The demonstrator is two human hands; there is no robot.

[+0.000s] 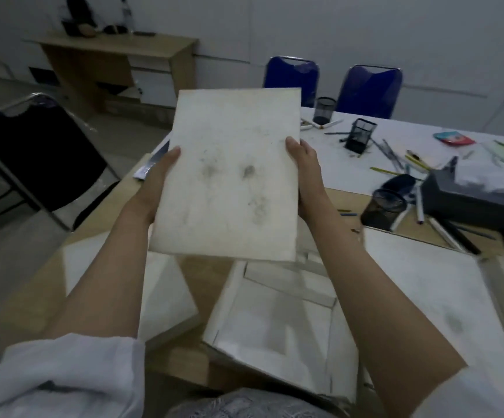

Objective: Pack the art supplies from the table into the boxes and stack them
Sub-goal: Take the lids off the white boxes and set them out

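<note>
A smudged white board or pad [229, 176] is held up over the table, tilted toward me. My left hand [157, 179] grips its left edge, thumb on the front. My right hand [303, 173] grips its right edge the same way. Below it an open white cardboard box [275, 321] sits on the wooden table [208, 276], with a white flat piece [166, 294] to its left. Pencils and markers [401, 164] lie scattered at the right among black mesh pen cups [385, 209].
A large white sheet [425, 291] lies at the right. A dark box [471, 200] holds crumpled paper. A black chair [39, 158] stands left; two blue chairs [368, 92] stand behind the table. A wooden desk [115, 61] is against the wall.
</note>
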